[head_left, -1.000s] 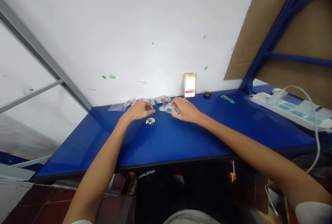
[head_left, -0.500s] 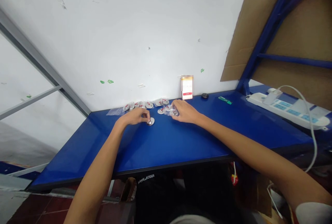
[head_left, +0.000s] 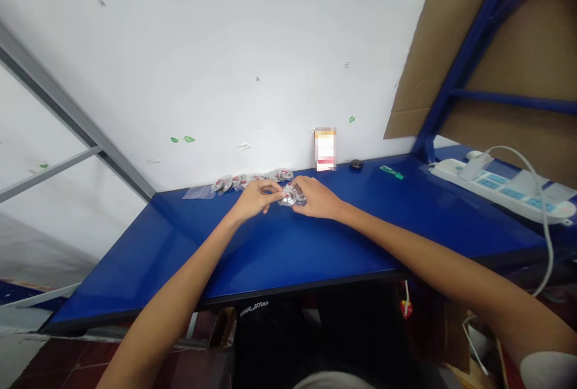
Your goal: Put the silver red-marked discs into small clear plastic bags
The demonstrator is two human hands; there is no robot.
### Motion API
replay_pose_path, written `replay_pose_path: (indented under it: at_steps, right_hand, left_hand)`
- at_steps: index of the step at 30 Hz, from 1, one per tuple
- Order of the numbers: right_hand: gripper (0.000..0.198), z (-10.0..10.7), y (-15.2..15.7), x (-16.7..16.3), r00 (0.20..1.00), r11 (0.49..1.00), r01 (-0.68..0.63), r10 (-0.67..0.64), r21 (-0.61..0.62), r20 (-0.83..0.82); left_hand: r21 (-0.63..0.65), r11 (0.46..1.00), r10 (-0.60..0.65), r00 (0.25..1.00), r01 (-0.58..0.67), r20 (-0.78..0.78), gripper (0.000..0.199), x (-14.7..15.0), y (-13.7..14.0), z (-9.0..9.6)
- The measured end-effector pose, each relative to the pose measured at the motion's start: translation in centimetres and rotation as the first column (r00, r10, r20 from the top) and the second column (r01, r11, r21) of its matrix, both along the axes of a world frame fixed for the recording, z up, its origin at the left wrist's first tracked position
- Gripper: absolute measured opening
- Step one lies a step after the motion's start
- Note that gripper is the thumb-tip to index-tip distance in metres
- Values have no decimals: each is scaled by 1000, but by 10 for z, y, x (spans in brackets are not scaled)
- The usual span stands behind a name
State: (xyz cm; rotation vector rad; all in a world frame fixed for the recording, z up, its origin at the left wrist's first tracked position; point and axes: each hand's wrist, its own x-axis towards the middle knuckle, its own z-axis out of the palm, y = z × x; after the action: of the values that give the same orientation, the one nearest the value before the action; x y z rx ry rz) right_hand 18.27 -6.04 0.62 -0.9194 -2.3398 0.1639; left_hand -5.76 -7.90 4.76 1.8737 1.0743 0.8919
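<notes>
My left hand (head_left: 258,201) is closed in a pinch at the left edge of a round silvery disc (head_left: 289,198) with a small red mark. Close on its right, my right hand (head_left: 316,198) has its fingers wrapped round a small clear plastic bag (head_left: 300,196) that seems to hold similar discs. The two hands nearly meet above the blue table, and part of the bag is hidden behind the right fingers. Behind them, along the wall, lies a row of bagged discs (head_left: 228,183) with red marks.
An empty-looking clear bag (head_left: 199,192) lies at the row's left end. A lit phone (head_left: 325,151) leans on the wall. Right of it are a round black object (head_left: 356,165), a small green item (head_left: 391,172) and a white power strip (head_left: 500,189) with a cable. The blue table (head_left: 288,257) ends nearby.
My left hand has moved right with the disc, from the bare table up to the bag. My right hand has stayed almost in place, still round the bag.
</notes>
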Motion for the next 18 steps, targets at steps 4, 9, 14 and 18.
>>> replay_pose_path:
  at_steps: [4, 9, 14, 18]
  right_hand:
    - [31, 3, -7, -4, 997, 992, -33, 24, -125, -73]
    - [30, 5, -8, -5, 973, 954, -120, 58, -275, -222]
    - [29, 6, -3, -7, 877, 738, -346, 35, -579, -480]
    - [27, 9, -4, -5, 724, 370, -641, -2, -673, -690]
  left_hand:
    - [46, 993, 108, 994, -109, 26, 44, 12, -8, 1]
    - [47, 992, 117, 992, -118, 38, 47, 15, -15, 5]
    - [250, 952, 165, 985, -174, 58, 40, 10, -21, 12]
    - [428, 874, 222, 972, -231, 72, 29, 6, -22, 18]
